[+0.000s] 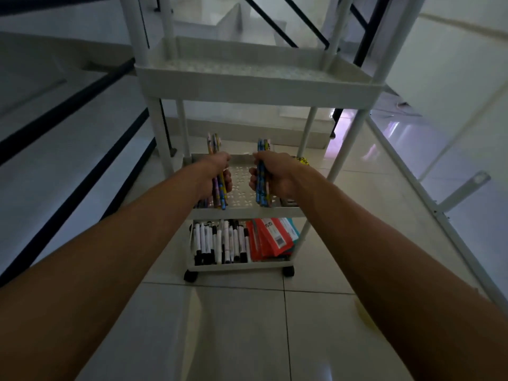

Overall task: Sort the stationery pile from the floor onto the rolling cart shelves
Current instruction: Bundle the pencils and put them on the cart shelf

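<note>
A dim room with a pale, glossy tiled floor (236,325). A white rolling cart (255,86) with three perforated shelves stands on black casters, a black-railed white staircase (242,26) behind it.

The top shelf shows nothing on it. On the bottom shelf, black-and-white markers (220,243) lie in a row along the left side, and red and teal packets (272,239) lean at the right corner.

Both bare forearms reach forward over the middle shelf (242,185). The left hand (213,174) is clenched around a bundle of patterned pencils (217,166), held nearly upright above the shelf's left edge. The right hand (275,174) is clenched around a bundle of blue patterned pencils (262,171), upright above the right side. The two hands are apart, with bare shelf between them.
</note>
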